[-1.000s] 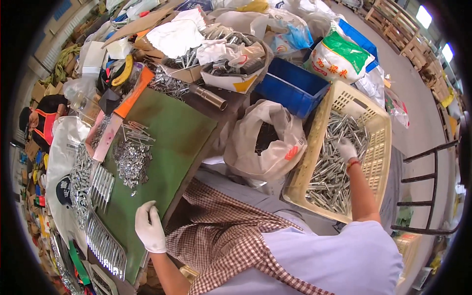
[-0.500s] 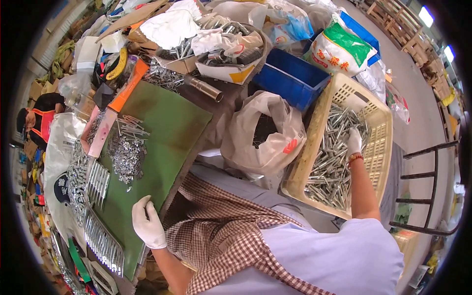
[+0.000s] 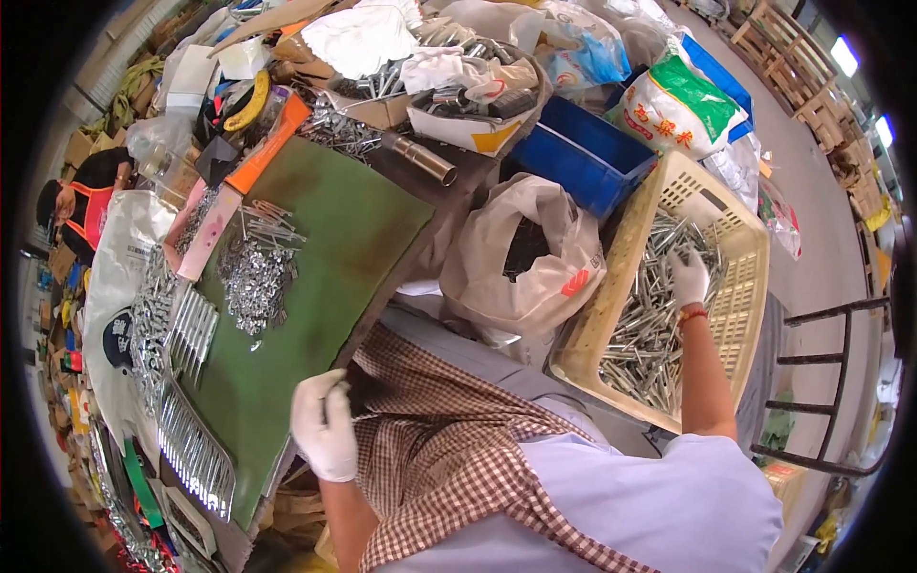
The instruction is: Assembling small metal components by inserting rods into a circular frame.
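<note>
Just at the edge of the green surface [image 3: 334,239], the gloved left hand [image 3: 328,427] is being held with fingers curled, any pinch impossible to tell, while over in the cream crate [image 3: 585,336] metal rods [image 3: 648,329] are being touched by the gloved right hand [image 3: 690,279], its fingers' grip unclear.

To your left, your dark tabletop [image 3: 457,191] carries a green mat [image 3: 344,224], and on that mat you have a loose heap of small shiny metal pieces [image 3: 256,286], with thin metal rods [image 3: 277,229] at its far end. Beyond the mat, a metal tube [image 3: 420,159] lies on its side, near an open white box [image 3: 449,129].
</note>
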Tool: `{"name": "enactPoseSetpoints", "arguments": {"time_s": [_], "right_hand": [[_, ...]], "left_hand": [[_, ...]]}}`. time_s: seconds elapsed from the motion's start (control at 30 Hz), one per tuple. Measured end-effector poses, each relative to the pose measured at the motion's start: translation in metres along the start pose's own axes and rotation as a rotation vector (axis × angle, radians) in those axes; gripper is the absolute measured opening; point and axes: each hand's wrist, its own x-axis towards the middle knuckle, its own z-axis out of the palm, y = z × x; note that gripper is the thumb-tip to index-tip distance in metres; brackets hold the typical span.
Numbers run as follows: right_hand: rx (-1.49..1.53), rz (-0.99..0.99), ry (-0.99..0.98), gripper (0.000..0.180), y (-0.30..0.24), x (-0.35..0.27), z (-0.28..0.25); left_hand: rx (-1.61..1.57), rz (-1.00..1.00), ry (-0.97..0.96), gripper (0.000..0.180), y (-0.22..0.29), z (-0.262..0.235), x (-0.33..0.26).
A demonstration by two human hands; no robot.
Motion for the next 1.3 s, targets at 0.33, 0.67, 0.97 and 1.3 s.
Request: {"name": "enactPoseSetpoints", "arguments": {"time_s": [0.33, 0.67, 0.97, 1.3], "right_hand": [[0.547, 0.23, -0.04, 0.018, -0.12, 0.018, -0.055], [0.787, -0.106, -0.521, 0.014, -0.298, -0.091, -0.039], [1.32, 0.218, -1.484, 0.082, -0.247, -0.093, 0.016], [0.135, -0.096, -1.731, 0.042, -0.292, -0.131, 0.007]], "left_hand": [[-0.238, 0.215, -0.416, 0.013, 0.035, 0.07, 0.008], [-1.297, -0.033, -0.783, 0.065, 0.102, 0.167, 0.031], [-0.667, 0.271, -0.486, 0.029, 0.052, 0.123, 0.033], [-0.514, 0.299, -0.44, 0.024, 0.056, 0.097, 0.053]]}}
